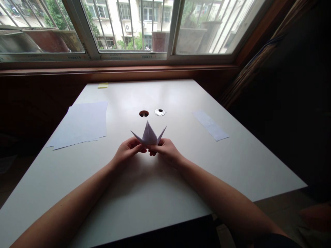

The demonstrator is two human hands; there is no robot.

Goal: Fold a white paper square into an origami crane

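A folded white paper figure (149, 135) with three upward points is held just above the white table (144, 193), near its middle. My left hand (127, 150) pinches its lower left part, fingers closed. My right hand (165, 150) pinches its lower right part, fingers closed too. Both thumbs and fingertips meet under the figure, and both forearms reach in from the near edge.
A stack of white sheets (81, 124) lies at the left. A narrow paper strip (210, 125) lies at the right. Behind the figure are a cable hole (143, 113) and its white cap (159, 112). A yellow sticky pad (102, 85) sits near the window.
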